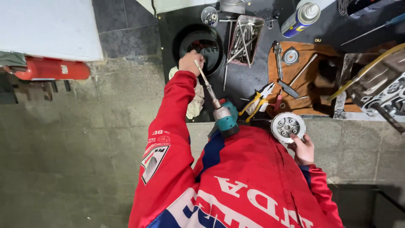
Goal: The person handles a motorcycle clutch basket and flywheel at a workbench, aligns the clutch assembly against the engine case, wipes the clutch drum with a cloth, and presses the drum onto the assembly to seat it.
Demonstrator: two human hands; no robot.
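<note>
Here, head view: a person in a red jacket point(236, 177) seen from above, both arms reaching toward the top of the frame.
Left hand point(190, 62): upper centre, curled at the near rim of a black round basin point(179, 40); whether it grips anything cannot be told.
Right hand point(303, 150): centre right, fingers grasping a round metal disc point(287, 125) from below; the disc's face, with a ring of holes, is turned up to the camera.
Power driver point(225, 119): teal body at mid-frame, against the jacket's chest; its long metal extension point(206, 84) slants up and left, its tip just beside the left hand.
White rag point(195, 101): beside the left sleeve, partly hidden under it.
Black mat point(253, 80): upper centre, bearing the basin and the tools.
Metal tray point(245, 38): right of the basin, filled with long metal tools.
Yellow-handled pliers point(255, 101): on the mat, between the driver and a brown cloth point(320, 71).
Brown cloth: right of centre, with loose metal parts and tools lying on it.
Spray can point(300, 19): top right, lying tilted.
Engine part point(382, 90): far right edge, grey cast metal, a yellow hose arching over it.
Red cylinder point(52, 69): left edge, lying on the concrete floor point(84, 147).
</note>
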